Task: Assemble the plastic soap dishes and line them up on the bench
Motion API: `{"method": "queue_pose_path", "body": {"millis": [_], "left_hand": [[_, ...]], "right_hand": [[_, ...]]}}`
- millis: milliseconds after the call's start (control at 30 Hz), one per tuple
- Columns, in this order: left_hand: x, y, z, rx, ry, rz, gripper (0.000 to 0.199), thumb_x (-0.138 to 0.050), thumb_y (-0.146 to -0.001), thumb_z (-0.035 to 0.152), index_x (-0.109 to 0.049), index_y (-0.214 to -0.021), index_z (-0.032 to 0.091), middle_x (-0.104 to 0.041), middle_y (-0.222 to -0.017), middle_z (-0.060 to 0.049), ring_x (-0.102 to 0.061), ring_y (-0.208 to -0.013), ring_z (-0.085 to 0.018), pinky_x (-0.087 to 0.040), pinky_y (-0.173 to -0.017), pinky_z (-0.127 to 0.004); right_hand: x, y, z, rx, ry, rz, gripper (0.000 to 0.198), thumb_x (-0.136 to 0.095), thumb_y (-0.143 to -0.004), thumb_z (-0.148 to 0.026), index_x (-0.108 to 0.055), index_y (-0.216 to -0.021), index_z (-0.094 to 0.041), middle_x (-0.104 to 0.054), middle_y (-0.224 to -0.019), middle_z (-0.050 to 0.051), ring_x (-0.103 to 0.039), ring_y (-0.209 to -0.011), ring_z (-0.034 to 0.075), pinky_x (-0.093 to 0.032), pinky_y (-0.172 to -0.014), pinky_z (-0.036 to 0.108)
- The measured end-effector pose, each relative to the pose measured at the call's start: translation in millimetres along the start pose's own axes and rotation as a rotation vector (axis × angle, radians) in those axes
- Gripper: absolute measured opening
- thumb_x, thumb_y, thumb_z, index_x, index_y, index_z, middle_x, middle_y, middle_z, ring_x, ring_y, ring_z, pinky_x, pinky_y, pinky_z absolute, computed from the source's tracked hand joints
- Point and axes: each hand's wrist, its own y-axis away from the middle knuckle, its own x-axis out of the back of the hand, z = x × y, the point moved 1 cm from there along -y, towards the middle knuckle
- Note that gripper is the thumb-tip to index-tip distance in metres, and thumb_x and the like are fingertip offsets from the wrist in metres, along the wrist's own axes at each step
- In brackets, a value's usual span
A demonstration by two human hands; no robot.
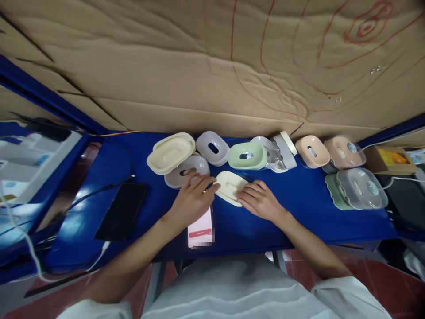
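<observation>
A shallow cream plastic tray [229,182] with a raised inner outline is between my two hands, low over the blue table. My left hand [195,200] has its fingers bent, with their tips at the tray's left edge. My right hand [260,200] grips the right edge, its fingers curled over the rim and the thumb partly hidden. Just behind my left hand is a grey oval dish [175,173], partly covered by a stack of cream trays [172,153]. A phone with a lit pink screen [199,228] lies below my left wrist.
Along the back stand a grey slotted dish [212,148], a green one [247,156] and a peach one [312,151]. Clear-lidded boxes [361,188] are at the right. A dark phone [122,212] with a cable lies left on the blue table [292,195]. Cardboard [166,79] walls the back.
</observation>
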Motion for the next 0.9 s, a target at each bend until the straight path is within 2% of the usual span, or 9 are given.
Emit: {"method": "queue_pose_path", "body": {"millis": [67, 133, 300, 400, 467, 567, 733, 800, 900], "left_hand": [[2.3, -0.4, -5.6, 0.062, -0.063, 0.039, 0.020, -0.062, -0.101, 0.007, -0.072, -0.114, 0.018, -0.080, -0.117, -0.008, -0.073, -0.107, -0.027, -0.049, -0.103, -0.048], [2.9, 0.2, -7.6, 0.109, -0.107, 0.072, 0.019, -0.064, -0.100, 0.009, -0.072, -0.113, 0.018, -0.081, -0.116, -0.008, -0.073, -0.106, -0.028, -0.049, -0.098, -0.047], [-3.8, 2.8, -9.3, 0.172, -0.161, 0.005, 0.016, -0.065, -0.102, 0.017, -0.074, -0.115, 0.018, -0.080, -0.119, -0.011, -0.073, -0.106, -0.031, -0.047, -0.094, -0.048], [-10.6, 5.1, -14.0, 0.177, -0.154, -0.047, 0.017, -0.062, -0.102, 0.013, -0.076, -0.109, 0.018, -0.079, -0.118, -0.012, -0.073, -0.105, -0.031, -0.047, -0.092, -0.048], [-13.2, 7.0, -18.2, 0.195, -0.141, -0.048, 0.021, -0.059, -0.102, 0.008, -0.077, -0.105, 0.018, -0.079, -0.117, -0.012, -0.073, -0.104, -0.030, -0.048, -0.090, -0.046], [-12.6, 9.3, -22.4, 0.209, -0.150, -0.057, 0.024, -0.058, -0.101, 0.006, -0.078, -0.105, 0.018, -0.078, -0.115, -0.013, -0.072, -0.102, -0.031, -0.049, -0.090, -0.047], [-4.3, 7.9, -15.0, 0.121, -0.198, -0.046, 0.027, -0.056, -0.100, 0.004, -0.078, -0.113, 0.014, -0.076, -0.124, -0.017, -0.070, -0.108, -0.033, -0.052, -0.096, -0.051], [-2.8, 6.2, -6.0, 0.030, -0.120, -0.059, 0.030, -0.055, -0.101, 0.004, -0.077, -0.117, 0.016, -0.074, -0.131, -0.017, -0.069, -0.116, -0.032, -0.052, -0.103, -0.051], [-6.3, 4.9, 9.4, -0.084, 0.026, -0.149, 0.032, -0.059, -0.102, 0.007, -0.075, -0.127, 0.018, -0.070, -0.145, -0.015, -0.067, -0.129, -0.031, -0.051, -0.111, -0.051]], "right_hand": [[7.8, -4.7, 0.8, 0.002, 0.047, 0.027, 0.017, -0.064, -0.109, -0.024, -0.079, -0.115, -0.020, -0.084, -0.109, 0.006, -0.073, -0.107, 0.021, -0.050, -0.098, 0.039], [14.9, -19.2, 0.3, -0.010, 0.113, 0.031, 0.024, -0.061, -0.109, -0.020, -0.077, -0.128, -0.020, -0.082, -0.126, 0.007, -0.071, -0.120, 0.023, -0.047, -0.106, 0.040], [-0.2, -93.8, 3.2, -0.084, 0.234, -0.079, 0.041, -0.054, -0.112, -0.024, -0.063, -0.151, -0.012, -0.064, -0.157, 0.015, -0.054, -0.148, 0.030, -0.037, -0.124, 0.050], [-21.9, -131.8, 11.6, -0.145, 0.253, -0.222, 0.037, -0.058, -0.109, -0.020, -0.068, -0.142, -0.007, -0.072, -0.143, 0.020, -0.060, -0.140, 0.034, -0.034, -0.127, 0.056], [-25.6, -138.7, 15.2, -0.174, 0.236, -0.261, 0.030, -0.055, -0.109, -0.016, -0.074, -0.131, -0.009, -0.079, -0.129, 0.018, -0.067, -0.128, 0.032, -0.035, -0.127, 0.056], [-3.6, -115.6, 10.0, -0.176, 0.149, -0.135, 0.029, -0.052, -0.112, -0.019, -0.075, -0.129, -0.014, -0.080, -0.129, 0.014, -0.070, -0.125, 0.028, -0.038, -0.125, 0.051], [57.3, -16.4, -20.8, -0.259, -0.011, 0.103, 0.038, -0.067, -0.106, -0.017, -0.068, -0.143, -0.023, -0.079, -0.135, 0.008, -0.071, -0.131, 0.026, -0.051, -0.116, 0.047], [67.3, 28.5, -34.3, -0.330, -0.064, 0.153, 0.049, -0.070, -0.102, -0.012, -0.064, -0.150, -0.026, -0.078, -0.135, 0.009, -0.072, -0.132, 0.028, -0.057, -0.111, 0.049], [63.6, 85.2, -51.3, -0.447, -0.085, 0.201, 0.056, -0.068, -0.101, -0.009, -0.062, -0.154, -0.029, -0.077, -0.136, 0.011, -0.073, -0.130, 0.032, -0.064, -0.107, 0.055]]}}
